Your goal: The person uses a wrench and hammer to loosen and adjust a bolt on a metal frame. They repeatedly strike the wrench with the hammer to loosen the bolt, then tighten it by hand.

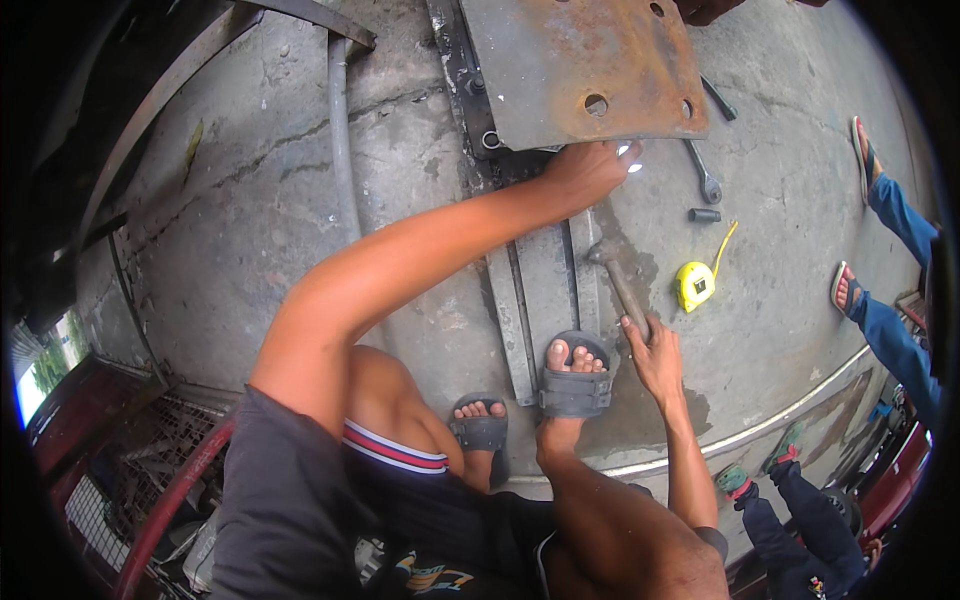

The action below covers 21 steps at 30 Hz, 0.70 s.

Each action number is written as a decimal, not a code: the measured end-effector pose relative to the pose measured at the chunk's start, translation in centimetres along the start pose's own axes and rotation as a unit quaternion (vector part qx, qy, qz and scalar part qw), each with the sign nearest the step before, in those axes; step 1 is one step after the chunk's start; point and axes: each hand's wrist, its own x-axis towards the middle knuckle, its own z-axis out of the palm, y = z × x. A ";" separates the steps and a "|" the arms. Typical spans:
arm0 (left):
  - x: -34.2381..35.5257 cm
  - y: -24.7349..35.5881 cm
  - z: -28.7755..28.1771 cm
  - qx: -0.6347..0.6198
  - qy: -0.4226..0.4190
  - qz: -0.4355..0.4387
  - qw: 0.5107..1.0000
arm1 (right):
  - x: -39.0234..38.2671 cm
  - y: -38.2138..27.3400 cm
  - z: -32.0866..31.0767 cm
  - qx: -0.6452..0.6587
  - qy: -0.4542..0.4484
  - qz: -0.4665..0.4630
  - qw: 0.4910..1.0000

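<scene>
My right hand point(655, 352) is wrapped round the handle of a hammer point(622, 280), its head pointing up and away above my sandalled foot. My left arm stretches across to the near edge of a rusty metal plate point(570, 65) with holes in it. There my left hand point(592, 172) is closed, its fingers partly hidden at the plate's edge. Something small, bright and white point(629, 158) shows at the fingertips, too glaring to name. Under the plate's left side runs a dark metal beam point(462, 100) with a bolt and a ring-shaped part on it.
On the concrete to the right lie a yellow tape measure point(695, 287), a dark socket point(705, 215) and a ratchet wrench point(708, 185). Metal rails point(513, 330) run toward my feet. A grey pipe point(342, 140) lies at left. Other people's legs point(900, 215) stand at right.
</scene>
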 end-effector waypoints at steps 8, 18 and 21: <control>0.6 -0.5 -0.8 -0.057 0.021 -0.002 0.998 | 0.2 -0.1 0.0 0.006 -0.007 0.003 1.000; 0.2 -0.6 -0.7 -0.184 0.087 -0.045 0.978 | 0.1 0.1 0.3 -0.012 -0.003 0.005 1.000; 1.1 -0.6 -0.5 -0.116 0.037 -0.016 0.992 | 0.1 -0.3 0.2 -0.018 -0.010 0.015 1.000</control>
